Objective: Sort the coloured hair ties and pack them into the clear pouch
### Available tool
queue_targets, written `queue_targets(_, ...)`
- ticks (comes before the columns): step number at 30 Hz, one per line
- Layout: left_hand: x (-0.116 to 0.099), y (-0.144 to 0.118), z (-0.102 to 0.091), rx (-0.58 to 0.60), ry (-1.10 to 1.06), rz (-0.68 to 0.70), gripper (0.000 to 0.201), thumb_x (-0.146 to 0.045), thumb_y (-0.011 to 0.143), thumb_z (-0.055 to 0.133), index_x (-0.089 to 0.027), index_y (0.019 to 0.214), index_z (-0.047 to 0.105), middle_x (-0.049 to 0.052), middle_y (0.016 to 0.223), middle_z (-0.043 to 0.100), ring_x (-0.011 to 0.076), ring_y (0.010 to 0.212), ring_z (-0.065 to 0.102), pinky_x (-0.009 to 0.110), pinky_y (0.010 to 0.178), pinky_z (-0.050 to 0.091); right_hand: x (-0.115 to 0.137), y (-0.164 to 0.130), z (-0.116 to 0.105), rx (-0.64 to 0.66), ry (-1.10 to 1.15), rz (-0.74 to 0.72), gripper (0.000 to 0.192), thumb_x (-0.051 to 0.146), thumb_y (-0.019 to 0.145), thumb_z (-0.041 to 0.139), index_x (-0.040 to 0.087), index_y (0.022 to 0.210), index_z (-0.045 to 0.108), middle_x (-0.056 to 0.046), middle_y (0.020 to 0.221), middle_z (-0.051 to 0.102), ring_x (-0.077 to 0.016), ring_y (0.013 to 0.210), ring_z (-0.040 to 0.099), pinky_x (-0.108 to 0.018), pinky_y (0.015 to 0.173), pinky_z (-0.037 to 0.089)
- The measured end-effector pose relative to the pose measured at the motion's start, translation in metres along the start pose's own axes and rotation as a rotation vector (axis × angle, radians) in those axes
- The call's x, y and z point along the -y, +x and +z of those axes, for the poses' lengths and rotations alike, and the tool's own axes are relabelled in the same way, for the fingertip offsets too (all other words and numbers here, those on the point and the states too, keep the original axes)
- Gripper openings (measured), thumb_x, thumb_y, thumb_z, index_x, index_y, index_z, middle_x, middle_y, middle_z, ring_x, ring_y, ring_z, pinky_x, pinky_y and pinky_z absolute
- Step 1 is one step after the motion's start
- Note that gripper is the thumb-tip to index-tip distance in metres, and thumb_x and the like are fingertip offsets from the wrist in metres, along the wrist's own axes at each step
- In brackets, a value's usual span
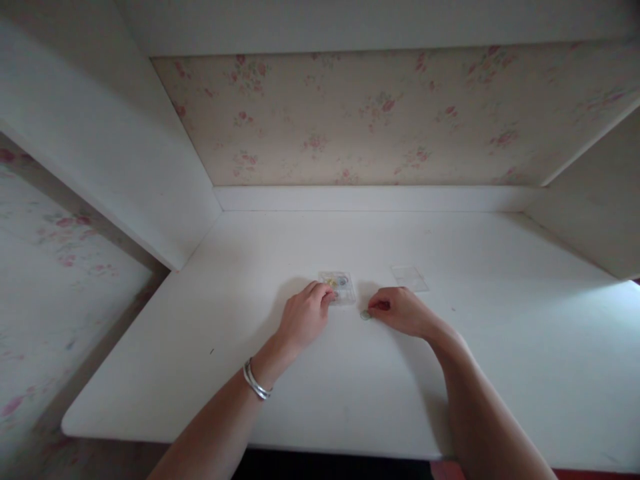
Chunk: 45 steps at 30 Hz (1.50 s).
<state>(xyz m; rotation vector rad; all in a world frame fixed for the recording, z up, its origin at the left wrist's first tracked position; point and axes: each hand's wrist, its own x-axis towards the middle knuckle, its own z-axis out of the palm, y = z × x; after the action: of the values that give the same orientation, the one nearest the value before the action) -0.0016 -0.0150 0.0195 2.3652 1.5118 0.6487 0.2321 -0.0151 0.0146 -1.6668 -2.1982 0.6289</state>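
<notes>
A small clear plastic box (349, 294) with compartments lies on the white tabletop; gold and silver-coloured small pieces (343, 281) show inside. My left hand (306, 312) is closed at the box's left side, its thumb and fingers gripping there and covering the near left compartment. To the right of the box, my right hand (403, 312) pinches the edge of a small, round, greenish-silver disc (365, 315) at table level. The disc is too small to make out in detail. Behind my right hand lies a flat, clear plastic lid (411, 277), partly hidden by it.
The white tabletop (300, 393) is bounded by a low back ledge (380, 199) and side panels, the left one (150, 167) close by. A white shelf (350, 27) overhangs the back. A tiny dark speck (212, 351) lies on the left.
</notes>
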Motion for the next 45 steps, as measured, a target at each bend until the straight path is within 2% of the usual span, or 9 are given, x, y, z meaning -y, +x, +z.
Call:
queue_targets(5,-0.007,-0.005,-0.001,0.044,0.007,0.080,0.020,-0.029,0.095,0.039,-0.022,0.097,0.058,0.001,0.094,0.065,0.0147,0.086,0.062,0.024,0.073,0.046,0.004,-0.001,0.002,0.027,0.015,-0.055,0.015,0.017,0.072,0.054,0.022,0.067,0.068,0.000,0.063,0.064,-0.0123,0.054,0.054,-0.022,0.050,0.035)
queue_targets(12,-0.019,-0.011,0.012,0.178,0.033,0.188,0.027,-0.030,0.096,0.035,-0.022,0.096,0.060,0.003,0.094,0.066,0.0163,0.087,0.063,0.026,0.073,0.049,0.015,-0.003,-0.006,0.052,0.142,-0.076,0.017,0.021,0.080,0.048,0.019,0.072,0.063,0.000,0.067,0.061,-0.0114,0.058,0.051,-0.022,0.054,0.036)
queue_targets(18,-0.032,-0.013,0.019,0.240,0.046,0.215,0.029,-0.030,0.096,0.034,-0.022,0.098,0.062,0.003,0.093,0.067,0.0173,0.084,0.064,0.028,0.071,0.050,0.020,0.006,0.003,-0.254,0.213,-0.102,0.017,0.026,0.085,0.047,0.018,0.079,0.061,0.000,0.069,0.057,-0.0116,0.061,0.050,-0.023,0.057,0.037)
queue_targets(22,-0.037,-0.009,0.023,0.244,0.054,0.229,0.027,-0.029,0.095,0.036,-0.023,0.103,0.062,0.003,0.094,0.067,0.0181,0.083,0.064,0.029,0.069,0.051,0.024,0.013,0.019,-0.342,0.187,-0.135,0.018,0.026,0.087,0.047,0.018,0.082,0.062,-0.001,0.073,0.056,-0.0120,0.065,0.051,-0.024,0.061,0.038)
queue_targets(26,-0.038,-0.005,0.027,0.258,0.073,0.230,0.029,-0.030,0.094,0.038,-0.020,0.098,0.064,0.006,0.095,0.067,0.0186,0.083,0.064,0.029,0.069,0.051,0.026,0.015,0.028,-0.308,0.167,-0.141,0.017,0.024,0.087,0.048,0.019,0.082,0.063,-0.002,0.080,0.060,-0.0123,0.070,0.054,-0.024,0.065,0.040)
queue_targets(29,-0.037,-0.003,0.029,0.273,0.077,0.236,0.029,-0.029,0.095,0.037,-0.020,0.097,0.065,0.007,0.094,0.067,0.0189,0.082,0.064,0.029,0.069,0.051,0.025,0.015,0.027,-0.307,0.163,-0.122,0.017,0.024,0.086,0.049,0.020,0.080,0.065,-0.002,0.079,0.061,-0.0118,0.069,0.054,-0.023,0.064,0.040)
queue_targets(34,-0.035,-0.005,0.028,0.291,0.095,0.268,0.030,-0.025,0.095,0.036,-0.021,0.092,0.065,0.005,0.091,0.067,0.0193,0.080,0.064,0.030,0.067,0.050,0.024,0.014,0.021,-0.394,0.160,-0.077,0.019,0.026,0.086,0.049,0.019,0.081,0.066,-0.001,0.071,0.059,-0.0116,0.063,0.052,-0.023,0.059,0.038)
queue_targets(38,-0.034,-0.006,0.027,0.299,0.081,0.256,0.029,-0.023,0.095,0.036,-0.021,0.095,0.065,0.005,0.093,0.066,0.0184,0.082,0.064,0.029,0.069,0.050,0.025,0.013,0.020,-0.386,0.162,-0.087,0.021,0.026,0.086,0.048,0.019,0.081,0.067,-0.001,0.072,0.061,-0.0117,0.062,0.052,-0.024,0.059,0.038)
queue_targets(45,-0.029,-0.004,0.028,0.173,-0.095,0.172,0.022,-0.026,0.094,0.041,-0.020,0.095,0.062,0.003,0.094,0.066,0.0173,0.088,0.062,0.028,0.077,0.050,0.024,0.011,0.019,-0.395,0.179,-0.084,0.020,0.027,0.085,0.049,0.020,0.082,0.068,-0.002,0.074,0.063,-0.0116,0.063,0.053,-0.024,0.060,0.039)
